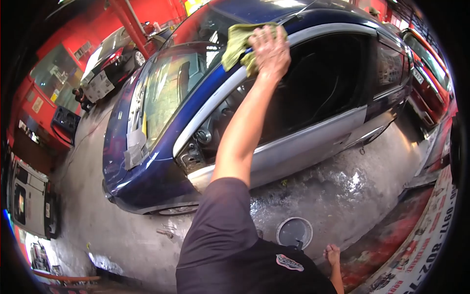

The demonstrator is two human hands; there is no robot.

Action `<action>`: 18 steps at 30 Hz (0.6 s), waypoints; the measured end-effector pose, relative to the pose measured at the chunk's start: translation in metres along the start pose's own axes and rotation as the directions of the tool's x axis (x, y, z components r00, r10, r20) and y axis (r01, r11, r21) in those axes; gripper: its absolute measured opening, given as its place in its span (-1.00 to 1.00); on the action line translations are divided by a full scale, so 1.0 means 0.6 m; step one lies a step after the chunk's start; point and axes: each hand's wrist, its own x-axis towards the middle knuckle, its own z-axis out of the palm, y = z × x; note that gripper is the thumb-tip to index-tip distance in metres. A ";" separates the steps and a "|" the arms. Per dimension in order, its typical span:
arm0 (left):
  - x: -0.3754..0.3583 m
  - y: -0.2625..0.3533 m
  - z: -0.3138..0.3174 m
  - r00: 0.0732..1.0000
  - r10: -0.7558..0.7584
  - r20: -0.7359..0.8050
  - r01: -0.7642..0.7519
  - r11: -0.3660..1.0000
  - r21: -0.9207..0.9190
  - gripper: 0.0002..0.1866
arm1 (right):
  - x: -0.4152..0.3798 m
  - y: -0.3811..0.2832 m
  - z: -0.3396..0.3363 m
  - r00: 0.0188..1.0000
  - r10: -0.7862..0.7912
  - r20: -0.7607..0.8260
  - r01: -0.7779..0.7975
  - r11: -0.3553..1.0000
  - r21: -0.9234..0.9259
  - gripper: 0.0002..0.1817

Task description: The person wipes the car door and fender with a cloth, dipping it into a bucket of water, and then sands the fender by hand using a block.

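My left hand [270, 51] is stretched far forward, with its fingers pressing a yellow-green cloth [236, 45] onto the car's roof edge above the windshield. The cloth is bunched under the palm, and one part spreads over the glass. The dark blue car [161, 179] has grey, unpainted-looking patches on its front door [313, 139] and window frame. Low on the right, beside my body, my right hand [332, 254] hangs with loosely bent fingers and nothing visible in it. Near it on the floor stands a round bucket [309, 236] of greyish liquid.
The concrete floor [338, 191] looks wet beside the car. Grey tape or paper [134, 149] sits at the windshield base. A red car [428, 78] stands behind, a white van [29, 196] at left, and another car [117, 51] farther back near a crouching person [82, 98].
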 end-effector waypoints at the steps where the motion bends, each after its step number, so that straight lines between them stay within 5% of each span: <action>1: 0.011 0.009 0.027 1.000 0.028 -0.003 -0.028 1.000 -0.014 -0.38 | -0.004 -0.020 0.015 1.000 -0.015 0.010 0.015 1.000 -0.019 -0.80; 4: 0.010 0.006 -0.012 0.996 0.062 0.060 -0.055 0.992 -0.114 -0.35 | -0.001 -0.033 0.032 0.995 0.053 0.085 -0.055 0.998 0.021 -0.81; 6: -0.064 -0.039 -0.017 0.992 0.108 -0.065 -0.113 0.991 -0.077 -0.39 | 0.002 -0.035 0.029 0.981 0.109 0.160 -0.100 0.993 -0.065 -0.85; 8: -0.164 -0.096 -0.081 0.998 0.047 -0.050 -0.048 0.999 -0.012 -0.41 | 0.011 -0.017 0.007 0.953 0.181 0.241 -0.140 0.974 -0.180 -0.88; 10: -0.280 -0.166 -0.148 0.995 -0.093 -0.024 0.094 0.994 0.049 -0.40 | 0.019 0.008 -0.017 0.967 0.052 0.251 -0.003 0.982 -0.191 -0.87; 11: -0.340 -0.205 -0.179 0.986 -0.162 -0.023 0.164 0.983 0.080 -0.39 | 0.006 -0.033 -0.021 0.963 0.140 0.231 -0.038 0.916 -0.399 -0.86; 16: -0.600 -0.375 -0.316 0.870 -0.492 0.031 0.478 0.858 0.186 -0.47 | 0.014 -0.101 -0.036 0.962 0.046 0.269 0.075 0.904 -0.422 -0.83; 18: -0.663 -0.423 -0.353 0.867 -0.494 -0.064 0.492 0.828 0.268 -0.44 | 0.031 -0.119 -0.023 0.969 0.080 0.232 0.014 0.925 -0.379 -0.80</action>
